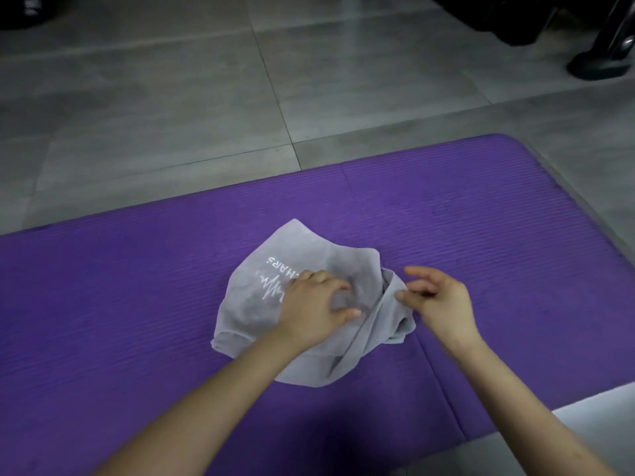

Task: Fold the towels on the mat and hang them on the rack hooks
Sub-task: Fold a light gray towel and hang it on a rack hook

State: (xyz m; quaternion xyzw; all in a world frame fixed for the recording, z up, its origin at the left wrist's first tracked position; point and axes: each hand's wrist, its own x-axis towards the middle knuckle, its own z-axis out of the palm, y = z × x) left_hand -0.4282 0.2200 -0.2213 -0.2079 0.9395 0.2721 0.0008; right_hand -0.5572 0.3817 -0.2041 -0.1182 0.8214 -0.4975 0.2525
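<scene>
A crumpled grey towel (295, 269) with white lettering lies in the middle of the purple mat (481, 218). My left hand (309, 310) rests on the towel's middle, fingers spread and bent onto the cloth. My right hand (436, 297) is at the towel's right edge, where its thumb touches a raised fold while the other fingers hang loosely curled above the mat. No rack or hooks are in view.
Grey tiled floor (171, 97) surrounds the mat. A dark object with a black base (598, 67) stands at the far right, and another dark shape (20, 12) sits at the far left corner. The mat's right end curves off near the frame edge.
</scene>
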